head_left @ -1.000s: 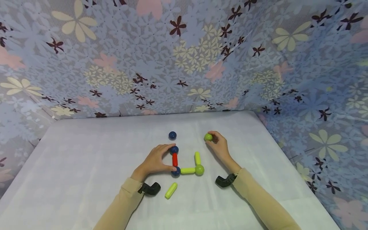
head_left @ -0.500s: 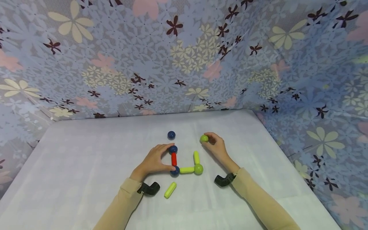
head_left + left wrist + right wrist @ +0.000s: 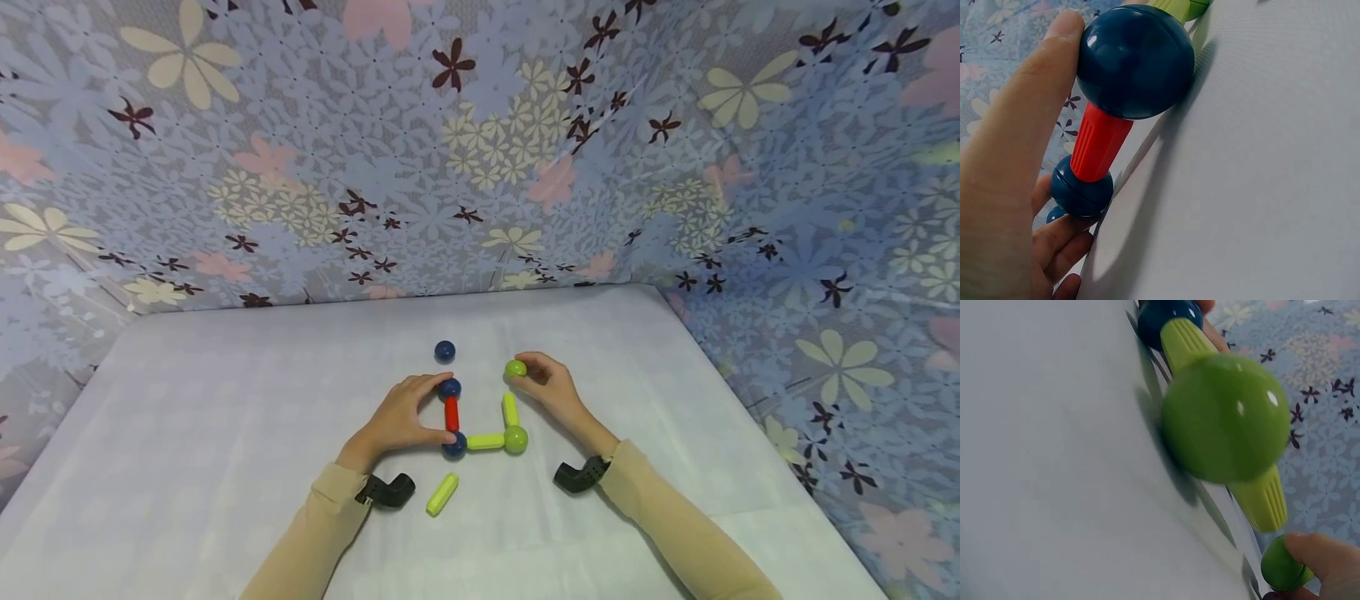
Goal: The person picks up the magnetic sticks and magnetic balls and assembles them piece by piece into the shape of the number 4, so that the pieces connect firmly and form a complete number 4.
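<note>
On the white cloth lies a U-shaped chain of balls and rods. A red rod (image 3: 452, 414) joins two blue balls (image 3: 1136, 62), and a yellow-green rod (image 3: 486, 442) links the nearer one to a green ball (image 3: 1225, 419). From that ball a second yellow-green rod (image 3: 510, 409) points away, its far end free. My left hand (image 3: 405, 418) spans the red side, thumb at the near blue ball and fingers at the far one. My right hand (image 3: 551, 387) pinches a loose green ball (image 3: 515, 369) just beyond the free rod end, apart from it.
A single blue ball (image 3: 445, 351) sits behind the chain. Nearer the front lies a loose yellow-green rod (image 3: 442, 494). A flowered cloth (image 3: 420, 167) rises behind the white-covered table (image 3: 225, 400) and along its right side.
My right hand has carried the loose green ball leftward and slightly nearer, toward the free end of the upright rod. The left hand keeps its place on the chain.
</note>
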Demonstrator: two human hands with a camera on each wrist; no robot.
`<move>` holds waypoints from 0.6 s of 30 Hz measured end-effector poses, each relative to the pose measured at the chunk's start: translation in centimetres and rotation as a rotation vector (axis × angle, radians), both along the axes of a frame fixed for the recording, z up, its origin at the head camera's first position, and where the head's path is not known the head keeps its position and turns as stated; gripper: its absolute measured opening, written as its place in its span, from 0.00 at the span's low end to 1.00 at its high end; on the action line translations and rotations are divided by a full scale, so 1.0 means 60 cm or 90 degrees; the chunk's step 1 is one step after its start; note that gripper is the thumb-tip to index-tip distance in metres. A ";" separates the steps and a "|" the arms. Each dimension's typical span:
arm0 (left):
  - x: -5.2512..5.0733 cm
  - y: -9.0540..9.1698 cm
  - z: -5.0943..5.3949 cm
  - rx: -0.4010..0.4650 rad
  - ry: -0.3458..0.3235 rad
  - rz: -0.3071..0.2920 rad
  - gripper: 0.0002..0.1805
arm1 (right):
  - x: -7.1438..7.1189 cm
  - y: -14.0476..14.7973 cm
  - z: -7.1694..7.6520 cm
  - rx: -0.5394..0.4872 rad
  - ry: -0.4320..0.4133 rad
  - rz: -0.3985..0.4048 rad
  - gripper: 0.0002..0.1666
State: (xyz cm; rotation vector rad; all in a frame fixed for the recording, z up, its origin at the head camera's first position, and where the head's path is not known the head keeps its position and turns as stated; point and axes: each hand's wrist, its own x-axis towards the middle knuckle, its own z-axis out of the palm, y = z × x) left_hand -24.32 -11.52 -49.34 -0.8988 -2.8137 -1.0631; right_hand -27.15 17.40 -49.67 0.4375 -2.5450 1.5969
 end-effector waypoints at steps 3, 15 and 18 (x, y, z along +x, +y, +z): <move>0.000 0.001 0.000 0.001 -0.002 0.001 0.57 | 0.003 -0.004 -0.001 0.007 -0.005 0.021 0.23; 0.001 0.002 0.000 -0.004 -0.016 0.008 0.54 | 0.014 -0.016 0.014 -0.016 -0.052 0.043 0.22; 0.000 0.002 0.001 -0.004 -0.014 0.008 0.54 | 0.013 -0.017 0.011 -0.009 -0.058 0.042 0.21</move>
